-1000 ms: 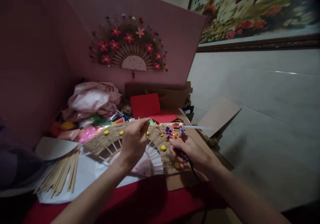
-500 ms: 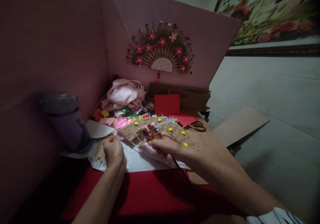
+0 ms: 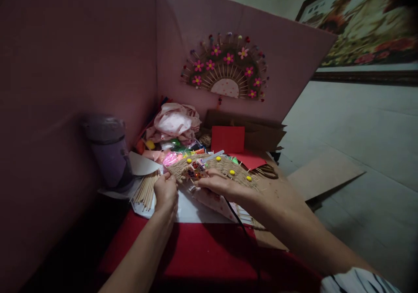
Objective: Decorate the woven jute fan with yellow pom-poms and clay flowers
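Observation:
A woven twine fan (image 3: 240,174) with thin sticks and yellow dots lies across the middle of the table. By its left end is my left hand (image 3: 166,191), fingers pinched together at the fan's corner; whatever is between the fingertips is too small to tell. My right hand (image 3: 218,183) is wrapped round a colourful patterned glue gun (image 3: 197,169) above the fan's middle, with a pale stick out of its back and a black cord hanging below. Pink dotted cloth (image 3: 217,202) shows under the right hand.
Thin wooden sticks (image 3: 146,191) lie left of my left hand, beside a lidded purple tumbler (image 3: 109,156). Behind are bunched pink cloth (image 3: 176,121), bagged craft pieces, red card (image 3: 227,139) and cardboard (image 3: 257,132). A flowered fan (image 3: 228,66) hangs on the pink panel.
The whole view has shifted, so the scene sits further right. My left fingertips are closer to the fan's left corner, and the glue gun in my right hand has tilted slightly.

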The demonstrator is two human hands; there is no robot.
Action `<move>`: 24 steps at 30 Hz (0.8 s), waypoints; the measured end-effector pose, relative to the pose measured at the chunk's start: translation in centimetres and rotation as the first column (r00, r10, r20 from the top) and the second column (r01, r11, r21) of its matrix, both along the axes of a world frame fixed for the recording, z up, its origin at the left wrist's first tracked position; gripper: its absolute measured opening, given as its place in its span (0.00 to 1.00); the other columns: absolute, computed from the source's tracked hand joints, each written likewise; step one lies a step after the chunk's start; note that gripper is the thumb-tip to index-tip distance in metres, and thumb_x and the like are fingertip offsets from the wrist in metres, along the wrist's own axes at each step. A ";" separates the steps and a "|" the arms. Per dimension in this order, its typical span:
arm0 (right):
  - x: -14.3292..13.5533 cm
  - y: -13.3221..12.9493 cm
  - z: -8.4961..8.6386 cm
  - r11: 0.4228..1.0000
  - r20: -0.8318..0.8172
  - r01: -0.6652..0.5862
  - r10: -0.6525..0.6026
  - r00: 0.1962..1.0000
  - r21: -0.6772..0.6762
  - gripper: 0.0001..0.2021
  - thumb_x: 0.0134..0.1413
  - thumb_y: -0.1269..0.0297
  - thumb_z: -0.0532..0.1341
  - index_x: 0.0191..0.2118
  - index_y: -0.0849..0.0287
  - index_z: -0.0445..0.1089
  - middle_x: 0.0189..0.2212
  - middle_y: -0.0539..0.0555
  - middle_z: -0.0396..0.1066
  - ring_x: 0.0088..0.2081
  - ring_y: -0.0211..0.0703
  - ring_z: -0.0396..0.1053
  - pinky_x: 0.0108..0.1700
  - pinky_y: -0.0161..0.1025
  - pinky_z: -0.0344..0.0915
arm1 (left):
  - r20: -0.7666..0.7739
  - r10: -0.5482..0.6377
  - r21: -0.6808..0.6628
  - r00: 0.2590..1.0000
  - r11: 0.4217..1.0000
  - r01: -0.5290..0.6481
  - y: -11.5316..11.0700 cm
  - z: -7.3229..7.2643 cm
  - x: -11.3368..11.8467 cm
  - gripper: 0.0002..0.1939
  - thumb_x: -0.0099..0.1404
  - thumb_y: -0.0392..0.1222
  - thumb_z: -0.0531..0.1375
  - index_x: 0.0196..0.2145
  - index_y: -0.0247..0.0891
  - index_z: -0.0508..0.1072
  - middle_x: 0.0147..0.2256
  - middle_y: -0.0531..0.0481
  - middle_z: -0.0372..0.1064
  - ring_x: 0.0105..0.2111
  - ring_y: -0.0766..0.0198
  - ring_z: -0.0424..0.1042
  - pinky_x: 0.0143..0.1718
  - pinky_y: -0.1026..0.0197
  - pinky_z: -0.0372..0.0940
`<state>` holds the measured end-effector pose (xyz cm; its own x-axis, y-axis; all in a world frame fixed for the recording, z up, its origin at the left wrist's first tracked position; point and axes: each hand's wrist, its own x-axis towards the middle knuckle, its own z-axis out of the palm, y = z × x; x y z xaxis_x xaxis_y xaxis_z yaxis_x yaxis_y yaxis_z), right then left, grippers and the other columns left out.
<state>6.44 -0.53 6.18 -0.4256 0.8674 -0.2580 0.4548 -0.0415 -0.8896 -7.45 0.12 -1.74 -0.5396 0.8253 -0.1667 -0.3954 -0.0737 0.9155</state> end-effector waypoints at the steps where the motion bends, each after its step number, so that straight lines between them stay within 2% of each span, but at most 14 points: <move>1: 0.0 0.0 0.1 1.000 -0.008 -0.015 0.015 1.000 0.000 0.11 0.43 0.66 0.58 0.15 0.57 0.58 0.10 0.44 0.54 0.14 0.32 0.51 0.17 0.32 0.47 | 0.013 -0.014 -0.005 1.000 1.000 0.014 -0.1 0.1 0.0 0.03 0.44 0.35 0.58 0.21 0.33 0.68 0.12 0.60 0.55 0.12 0.74 0.51 0.12 0.71 0.43; 8: 0.3 -0.9 1.7 0.995 -0.076 0.037 -0.030 0.997 0.091 0.05 0.40 0.67 0.61 0.19 0.57 0.64 0.14 0.47 0.59 0.23 0.39 0.61 0.21 0.33 0.53 | 0.045 -0.006 -0.056 0.999 0.998 0.009 -0.2 0.2 0.0 0.12 0.44 0.31 0.57 0.31 0.33 0.69 0.13 0.59 0.58 0.11 0.73 0.54 0.12 0.71 0.44; 11: 0.3 -0.8 1.4 0.995 -0.072 0.057 -0.051 0.996 0.082 0.04 0.41 0.66 0.60 0.20 0.56 0.66 0.16 0.48 0.61 0.24 0.41 0.62 0.23 0.35 0.55 | 0.061 0.002 -0.072 0.998 0.997 0.003 -0.3 0.3 0.1 0.16 0.44 0.30 0.57 0.35 0.34 0.68 0.13 0.60 0.58 0.12 0.72 0.55 0.13 0.71 0.45; 14: 0.3 -0.3 0.6 0.995 -0.066 0.076 -0.071 0.995 0.065 0.07 0.39 0.67 0.61 0.17 0.56 0.64 0.13 0.48 0.58 0.22 0.40 0.60 0.22 0.35 0.55 | 0.083 -0.007 -0.072 0.997 0.997 0.013 -0.5 0.4 0.2 0.18 0.43 0.29 0.58 0.35 0.34 0.68 0.14 0.59 0.59 0.12 0.73 0.56 0.13 0.72 0.46; 20: 0.4 0.4 -0.3 0.999 -0.019 0.023 -0.022 1.000 0.025 0.10 0.41 0.66 0.58 0.14 0.56 0.61 0.12 0.48 0.55 0.20 0.39 0.57 0.21 0.35 0.54 | 0.108 0.002 -0.071 0.994 0.997 0.006 -0.5 0.6 0.2 0.17 0.42 0.28 0.57 0.34 0.34 0.66 0.15 0.59 0.59 0.12 0.73 0.56 0.13 0.72 0.46; 24: 1.0 -0.5 0.5 0.995 -0.055 0.057 -0.052 0.997 0.081 0.06 0.39 0.64 0.61 0.18 0.57 0.65 0.19 0.50 0.63 0.26 0.40 0.63 0.25 0.35 0.58 | 0.109 0.003 -0.078 0.994 0.997 0.006 -0.5 0.5 0.2 0.17 0.42 0.27 0.56 0.33 0.34 0.66 0.14 0.59 0.59 0.11 0.73 0.56 0.12 0.72 0.45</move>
